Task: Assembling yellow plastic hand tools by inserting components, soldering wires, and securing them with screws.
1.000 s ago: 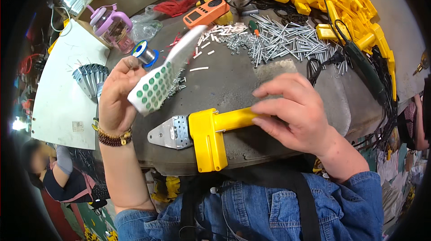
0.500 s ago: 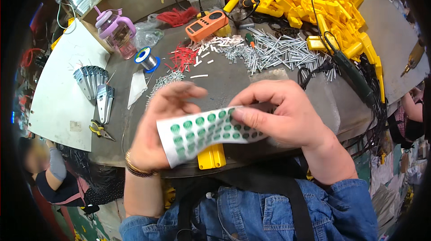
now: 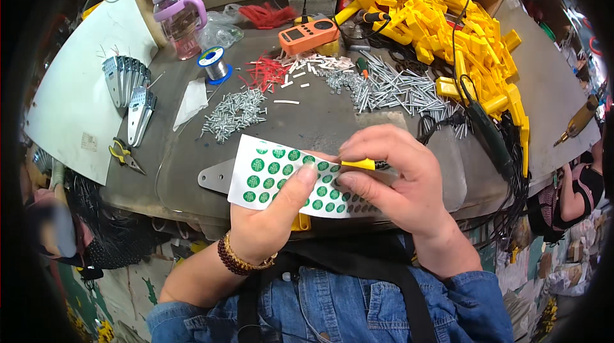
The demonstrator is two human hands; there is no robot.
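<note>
Since the earlier frame, the left hand (image 3: pixel 265 225)'s thumb has come across one white paper sheet (image 3: pixel 240 183) with four rows of round green stickers (image 3: pixel 258 164). In this head view, that hand grips the sheet, partly covering one yellow plastic piece (image 3: pixel 300 222); the right hand (image 3: pixel 406 183), half-curled, thumb and forefinger parted, overlaps the sheet's right end, any hold unclear.

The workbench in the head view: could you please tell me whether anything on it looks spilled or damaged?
Nothing plainly looks damaged or spilled. The small screws, long bolts and yellow parts lie loose on the workbench, heaped mostly by kind, so this seems deliberate.
</note>
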